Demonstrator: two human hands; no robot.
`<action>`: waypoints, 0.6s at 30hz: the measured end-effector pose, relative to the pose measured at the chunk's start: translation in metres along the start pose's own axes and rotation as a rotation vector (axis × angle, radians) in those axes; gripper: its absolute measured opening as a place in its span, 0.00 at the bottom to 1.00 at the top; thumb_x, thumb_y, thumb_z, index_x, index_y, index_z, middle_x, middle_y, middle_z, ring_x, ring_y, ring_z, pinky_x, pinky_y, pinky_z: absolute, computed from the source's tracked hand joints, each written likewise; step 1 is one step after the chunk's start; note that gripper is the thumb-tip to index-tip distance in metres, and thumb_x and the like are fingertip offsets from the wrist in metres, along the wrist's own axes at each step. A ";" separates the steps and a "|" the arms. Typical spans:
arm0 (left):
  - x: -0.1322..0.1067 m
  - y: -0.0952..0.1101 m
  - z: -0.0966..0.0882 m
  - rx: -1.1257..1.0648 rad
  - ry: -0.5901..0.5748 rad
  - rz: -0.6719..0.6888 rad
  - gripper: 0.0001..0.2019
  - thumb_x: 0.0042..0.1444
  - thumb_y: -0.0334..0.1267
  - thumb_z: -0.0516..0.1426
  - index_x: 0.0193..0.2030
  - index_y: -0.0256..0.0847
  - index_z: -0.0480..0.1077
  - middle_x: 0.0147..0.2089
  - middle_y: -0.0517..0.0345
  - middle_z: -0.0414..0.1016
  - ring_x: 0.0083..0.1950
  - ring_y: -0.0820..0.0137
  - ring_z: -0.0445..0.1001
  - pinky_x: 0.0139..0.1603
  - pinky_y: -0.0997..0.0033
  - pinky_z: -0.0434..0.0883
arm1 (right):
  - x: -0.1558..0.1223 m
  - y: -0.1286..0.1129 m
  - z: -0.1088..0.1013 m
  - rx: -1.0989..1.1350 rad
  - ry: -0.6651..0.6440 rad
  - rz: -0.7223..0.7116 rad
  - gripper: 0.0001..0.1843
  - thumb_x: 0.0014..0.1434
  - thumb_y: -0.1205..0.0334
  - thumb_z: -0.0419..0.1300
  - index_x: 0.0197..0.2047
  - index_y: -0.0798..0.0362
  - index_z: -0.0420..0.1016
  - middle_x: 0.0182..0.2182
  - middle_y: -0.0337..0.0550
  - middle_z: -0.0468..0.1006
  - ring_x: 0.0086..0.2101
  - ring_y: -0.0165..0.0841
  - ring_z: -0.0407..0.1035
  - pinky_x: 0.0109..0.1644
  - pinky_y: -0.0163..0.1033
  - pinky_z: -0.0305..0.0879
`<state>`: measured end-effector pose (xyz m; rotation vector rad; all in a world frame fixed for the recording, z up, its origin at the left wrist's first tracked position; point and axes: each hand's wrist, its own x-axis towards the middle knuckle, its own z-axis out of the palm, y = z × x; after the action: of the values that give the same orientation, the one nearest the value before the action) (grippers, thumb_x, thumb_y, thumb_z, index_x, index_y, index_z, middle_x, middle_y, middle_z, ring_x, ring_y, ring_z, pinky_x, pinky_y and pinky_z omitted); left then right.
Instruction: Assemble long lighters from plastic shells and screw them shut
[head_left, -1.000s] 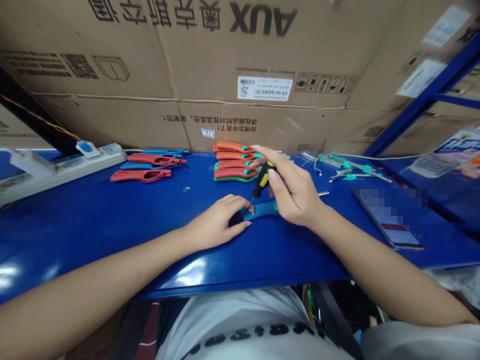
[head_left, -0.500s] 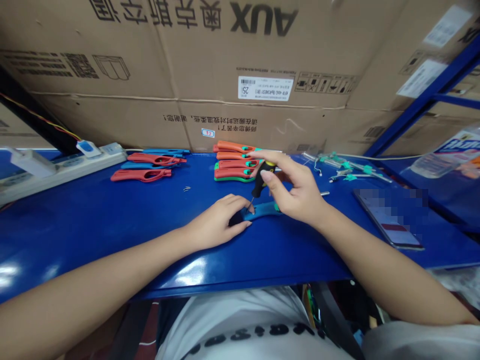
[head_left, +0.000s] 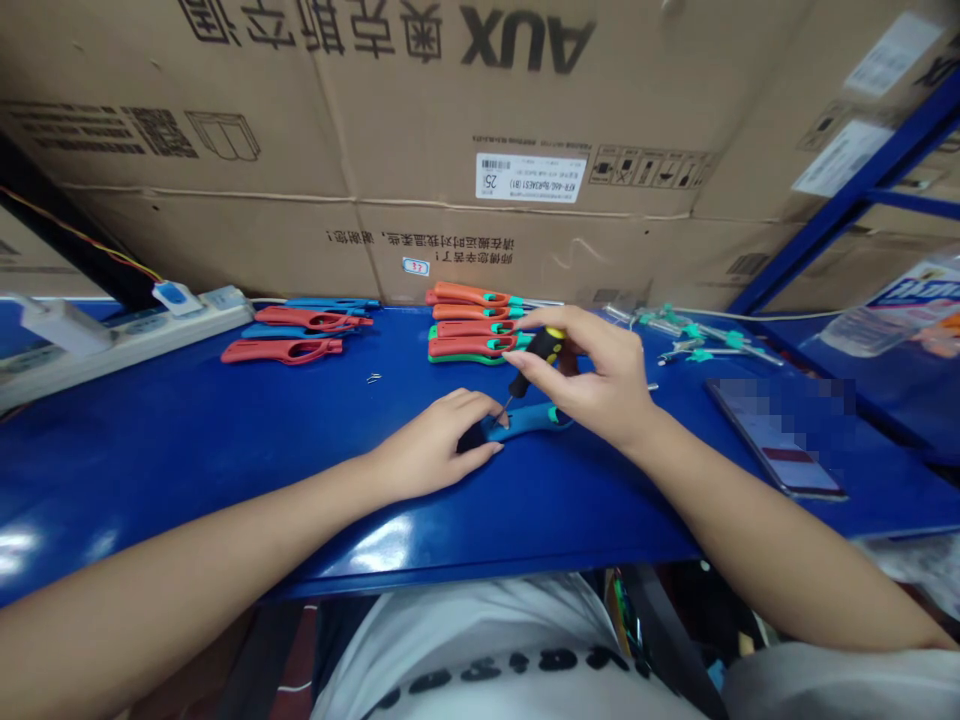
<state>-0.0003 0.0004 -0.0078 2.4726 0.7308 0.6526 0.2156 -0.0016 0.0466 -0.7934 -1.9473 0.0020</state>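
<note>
A blue long-necked lighter (head_left: pixel 525 420) with a green trigger lies on the blue table. My left hand (head_left: pixel 431 440) is closed around its handle end, pressing it to the tabletop. In my right hand (head_left: pixel 600 375) is a screwdriver (head_left: pixel 550 344) with a black and yellow handle, gripped between thumb and fingers. The screwdriver leans, its thin shaft reaching down to the lighter beside my left fingertips. Whether the tip sits in a screw is too small to tell. Part of the lighter's metal tube is hidden behind my right hand.
Several tiny screws (head_left: pixel 374 378) lie left of the lighter. Behind are assembled lighters (head_left: pixel 469 328), and at left red and blue shells (head_left: pixel 285 350) beside a power strip (head_left: pixel 142 340). Green-and-metal parts (head_left: pixel 697 335) and a phone (head_left: pixel 780 440) lie right. A cardboard box (head_left: pixel 420 130) walls the back.
My right hand has shifted slightly right and the screwdriver handle has tilted further over to the right. My left hand and the blue lighter have stayed in place.
</note>
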 end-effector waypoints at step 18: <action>0.001 0.002 -0.001 -0.004 0.005 -0.003 0.09 0.64 0.36 0.58 0.50 0.42 0.70 0.51 0.53 0.76 0.56 0.62 0.73 0.61 0.59 0.69 | -0.001 -0.003 -0.003 0.137 -0.181 0.033 0.22 0.73 0.57 0.47 0.66 0.46 0.67 0.51 0.46 0.81 0.29 0.30 0.75 0.36 0.39 0.76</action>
<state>0.0003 -0.0002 -0.0062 2.4664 0.7347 0.6583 0.2172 -0.0053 0.0486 -0.7555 -2.0785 0.2324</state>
